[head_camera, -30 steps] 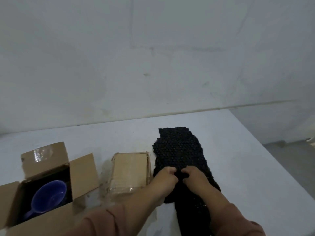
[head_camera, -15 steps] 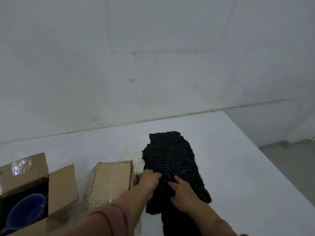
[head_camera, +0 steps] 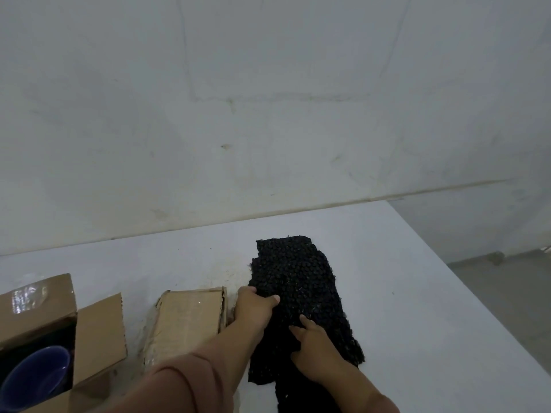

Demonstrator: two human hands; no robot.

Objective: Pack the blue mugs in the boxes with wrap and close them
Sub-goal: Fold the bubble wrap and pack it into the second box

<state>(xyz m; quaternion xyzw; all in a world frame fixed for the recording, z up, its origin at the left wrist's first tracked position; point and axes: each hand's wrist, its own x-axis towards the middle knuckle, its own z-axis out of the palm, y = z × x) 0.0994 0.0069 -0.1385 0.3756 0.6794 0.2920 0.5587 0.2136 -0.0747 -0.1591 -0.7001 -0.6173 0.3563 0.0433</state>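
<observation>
A sheet of black bubble wrap (head_camera: 298,275) lies flat on the white table (head_camera: 417,293), reaching down past the frame's bottom edge. My left hand (head_camera: 256,308) holds the wrap's left edge, thumb on top of it. My right hand (head_camera: 313,344) rests on the middle of the wrap with its fingers stretched out. At the bottom left a blue mug (head_camera: 35,377) sits inside an open cardboard box (head_camera: 98,332) lined with dark wrap. A closed cardboard box (head_camera: 187,320) lies between that box and the wrap, just left of my left hand.
A pale wall (head_camera: 268,114) runs along the table's far edge. The table's right edge slants down at the right, with grey floor (head_camera: 507,293) beyond it. Bare tabletop lies behind the boxes and right of the wrap.
My hands have come apart on the wrap. The left went to its left edge; the right uncurled and drew back toward me. The boxes shifted left in view.
</observation>
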